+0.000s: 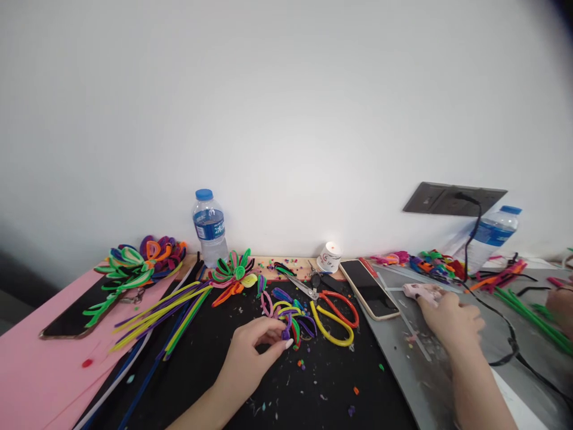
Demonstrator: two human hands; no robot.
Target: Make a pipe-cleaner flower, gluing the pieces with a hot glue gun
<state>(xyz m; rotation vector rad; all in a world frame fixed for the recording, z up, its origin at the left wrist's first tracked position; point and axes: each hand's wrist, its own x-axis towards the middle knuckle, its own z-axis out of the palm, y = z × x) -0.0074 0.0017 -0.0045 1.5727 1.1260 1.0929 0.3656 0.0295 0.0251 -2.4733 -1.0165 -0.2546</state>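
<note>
My left hand (257, 346) pinches the purple middle of a multicoloured pipe-cleaner flower (308, 322) between thumb and finger, over the black mat. Out to the right, my right hand (452, 322) has its fingers closed round a pale pink glue gun (421, 291) on the grey board; my fingers hide part of it. Scissors with red and yellow handles (333, 338) lie just right of the flower. Behind my left hand rests a finished-looking green, pink and orange pipe-cleaner flower (239, 273).
Loose yellow and purple pipe cleaners (165, 310) lie left, near bigger flowers (134, 263). A water bottle (209, 230), paper cup (330, 257) and phone (370, 289) stand or lie along the wall. A black cord (501, 322) crosses the right side. Another person's hand (560, 307) shows far right.
</note>
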